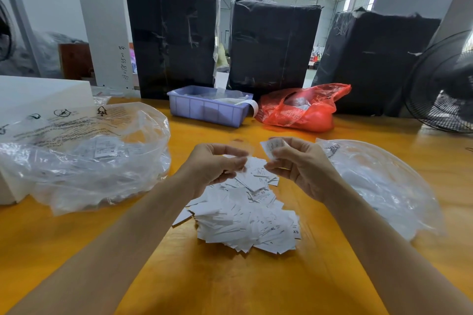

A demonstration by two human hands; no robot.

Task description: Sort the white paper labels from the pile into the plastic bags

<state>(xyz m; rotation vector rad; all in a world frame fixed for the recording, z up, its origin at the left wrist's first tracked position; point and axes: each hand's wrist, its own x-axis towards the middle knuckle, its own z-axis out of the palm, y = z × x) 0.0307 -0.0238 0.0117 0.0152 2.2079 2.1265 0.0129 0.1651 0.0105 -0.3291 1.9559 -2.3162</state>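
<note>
A pile of white paper labels (250,217) with size letters lies on the yellow table in front of me. Above its far end, my left hand (212,163) is curled, its fingertips pinching at a label from the pile. My right hand (297,166) pinches a small white label (271,146) held up between thumb and fingers. A large clear plastic bag (84,156) holding some labels lies to the left. Another clear plastic bag (381,181) lies to the right, close to my right hand.
A purple plastic bin (207,110) and a red plastic bag (304,110) sit behind the pile. Three black wrapped bales (271,46) stand along the table's far edge. A black fan (442,87) is at the right, a white box (38,92) at the left.
</note>
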